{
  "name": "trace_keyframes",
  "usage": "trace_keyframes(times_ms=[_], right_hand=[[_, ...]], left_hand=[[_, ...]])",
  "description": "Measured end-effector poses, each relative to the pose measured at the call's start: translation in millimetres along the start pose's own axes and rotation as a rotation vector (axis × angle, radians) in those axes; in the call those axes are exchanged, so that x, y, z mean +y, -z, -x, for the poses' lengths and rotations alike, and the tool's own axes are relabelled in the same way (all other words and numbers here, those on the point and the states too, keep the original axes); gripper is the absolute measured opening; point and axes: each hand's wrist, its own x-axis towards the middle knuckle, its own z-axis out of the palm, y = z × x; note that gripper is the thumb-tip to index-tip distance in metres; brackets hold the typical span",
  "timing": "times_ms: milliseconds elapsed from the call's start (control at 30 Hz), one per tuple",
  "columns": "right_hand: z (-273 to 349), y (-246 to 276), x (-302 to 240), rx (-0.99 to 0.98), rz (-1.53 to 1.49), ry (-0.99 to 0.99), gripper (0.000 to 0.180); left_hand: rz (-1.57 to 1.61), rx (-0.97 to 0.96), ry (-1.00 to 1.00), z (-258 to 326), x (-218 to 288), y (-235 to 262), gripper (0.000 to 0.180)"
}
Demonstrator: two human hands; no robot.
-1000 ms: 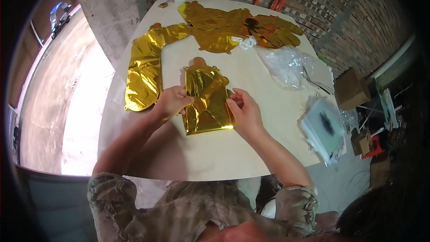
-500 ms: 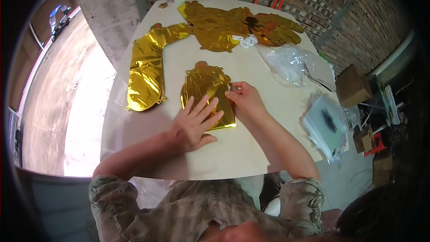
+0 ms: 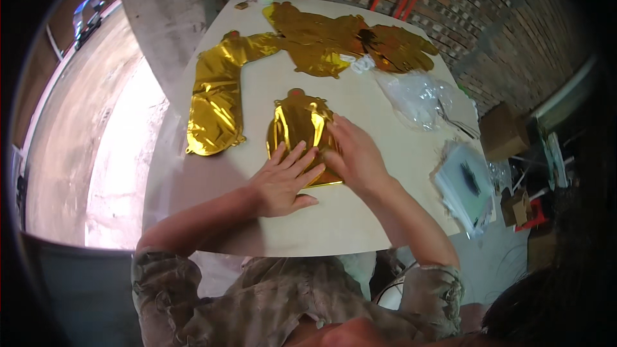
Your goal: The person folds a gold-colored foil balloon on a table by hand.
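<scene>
A folded, flat gold foil balloon (image 3: 299, 119) lies on the pale table in front of me, its small tab with a red mark pointing away. My left hand (image 3: 283, 180) rests on its lower left part, fingers spread and palm down. Over its right side lies my right hand (image 3: 357, 154), fingers stretched out and slightly blurred, pressing on the foil near the edge. Both hands hide parts of the lower half. To the left, another gold foil balloon (image 3: 215, 109) is laid out, bent at its far end.
Several more gold foil balloons (image 3: 315, 38) overlap along the table's far side, with white ribbon (image 3: 361, 63) beside them. On the right are a clear plastic bag (image 3: 418, 99) and a stack of clear plastic sleeves (image 3: 459, 183). Cardboard boxes (image 3: 504, 132) stand beyond the table's right edge.
My right hand has let go of the balloon's right edge and now lies flat on it. The foil looks smoother. My left hand keeps its place; the whole view has shifted slightly.
</scene>
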Motion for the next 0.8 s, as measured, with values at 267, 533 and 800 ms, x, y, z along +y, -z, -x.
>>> trace_keyframes(times_ms=[267, 533, 800], right_hand=[[28.5, -9.5, 8.9, -0.285, 0.104, 0.156, 0.066], [25.8, -11.1, 9.1, -0.296, 0.12, 0.132, 0.067], [28.2, -10.3, 7.9, -0.26, 0.103, 0.147, 0.065]], left_hand=[[0.368, 0.399, 0.467, 7.8, -59.4, 33.9, 0.027], [0.876, 0.086, 0.863, -6.2, -62.9, 47.4, 0.019], [0.649, 0.21, 0.73, -17.2, -65.5, 37.2, 0.028]])
